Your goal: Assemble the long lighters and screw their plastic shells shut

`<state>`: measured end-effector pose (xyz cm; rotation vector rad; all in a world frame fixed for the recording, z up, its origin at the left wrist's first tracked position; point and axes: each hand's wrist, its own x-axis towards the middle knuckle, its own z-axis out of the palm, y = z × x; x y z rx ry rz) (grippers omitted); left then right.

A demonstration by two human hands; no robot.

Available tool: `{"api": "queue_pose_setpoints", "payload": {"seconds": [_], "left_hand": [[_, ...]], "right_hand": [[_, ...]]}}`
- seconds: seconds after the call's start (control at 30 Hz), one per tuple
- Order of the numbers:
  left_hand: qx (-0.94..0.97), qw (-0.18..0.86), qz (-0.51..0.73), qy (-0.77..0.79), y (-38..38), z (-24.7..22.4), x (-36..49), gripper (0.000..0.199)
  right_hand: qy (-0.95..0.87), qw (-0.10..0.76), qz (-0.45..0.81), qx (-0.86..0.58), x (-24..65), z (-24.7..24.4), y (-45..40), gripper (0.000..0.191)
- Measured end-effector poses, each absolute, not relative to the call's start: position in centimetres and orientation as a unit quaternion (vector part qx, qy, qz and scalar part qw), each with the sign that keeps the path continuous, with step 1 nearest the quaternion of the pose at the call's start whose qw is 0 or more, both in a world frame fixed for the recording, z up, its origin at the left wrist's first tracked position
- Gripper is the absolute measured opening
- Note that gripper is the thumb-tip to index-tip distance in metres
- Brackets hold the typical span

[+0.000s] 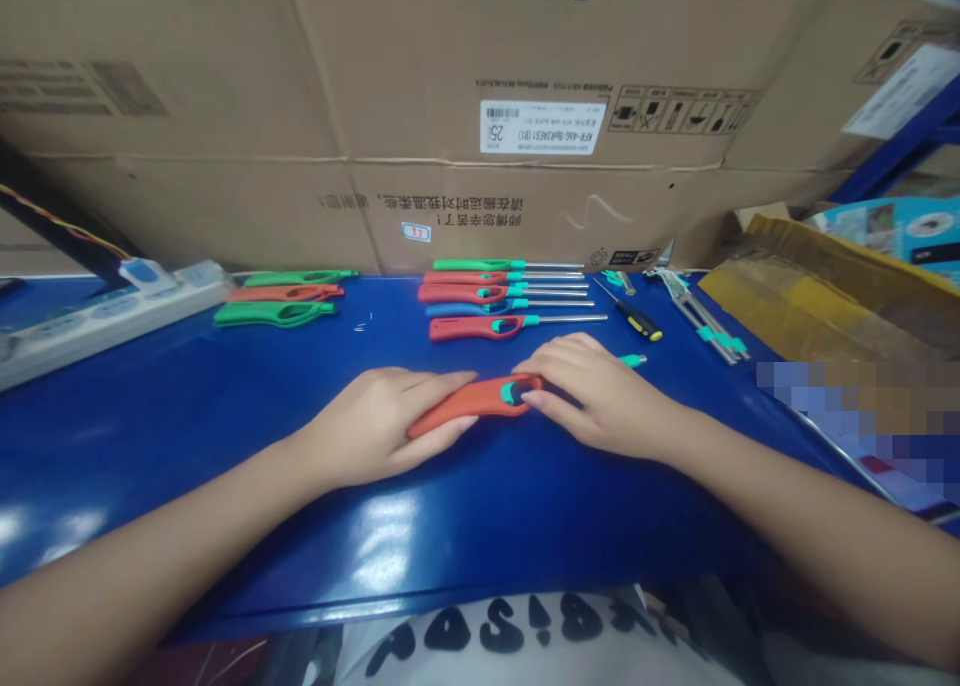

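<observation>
Low over the blue table I hold an orange gas lighter (465,404) with a turquoise trigger, lying nearly level. My left hand (382,421) is closed around the rear of its handle, thumb and fingers on opposite sides. At the trigger opening, my right hand (592,396) grips the front end and hides most of it. A turquoise tip (634,360) shows just beyond the right hand; whether it belongs to this lighter I cannot tell. Behind the hands lies a row of finished-looking lighters with metal rods, among them a red lighter (474,328) and a blue lighter (465,310).
Lighter handles without rods, one a green handle (274,314), lie at the back left beside a white power strip (112,316). A screwdriver (637,321) and metal tubes (701,316) lie back right, near a taped carton (832,296). A large cardboard sheet (300,196) stands behind.
</observation>
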<state>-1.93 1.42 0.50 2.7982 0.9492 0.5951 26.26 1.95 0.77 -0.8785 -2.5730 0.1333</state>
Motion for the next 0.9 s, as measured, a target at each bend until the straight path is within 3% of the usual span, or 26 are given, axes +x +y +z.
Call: {"api": "queue_pose_setpoints", "payload": {"seconds": [0.13,0.27,0.4,0.53,0.7,0.9], "left_hand": [[0.891,0.248,0.206,0.320,0.5,0.5,-0.9,0.031],[0.879,0.299,0.196,0.316,-0.3,0.5,-0.2,0.030],[0.889,0.285,0.179,0.311,-0.3,0.6,-0.4,0.030],[0.907,0.205,0.167,0.328,0.6,0.3,-1.0,0.036],[0.900,0.175,0.167,0.362,1.6,0.1,-1.6,0.040],[0.900,0.130,0.217,0.354,1.2,-0.2,-1.3,0.035]], "right_hand": [[-0.943,0.249,0.033,-0.217,25.8,0.6,1.2,0.033],[-0.933,0.287,0.041,-0.211,25.1,0.2,0.4,0.023],[-0.929,0.301,0.032,-0.215,24.9,0.4,0.3,0.023],[-0.933,0.245,0.049,-0.261,25.5,1.1,1.1,0.024],[-0.944,0.185,-0.034,-0.272,27.1,1.3,2.3,0.024],[-0.937,0.223,-0.099,-0.249,26.8,0.2,2.1,0.027]]}}
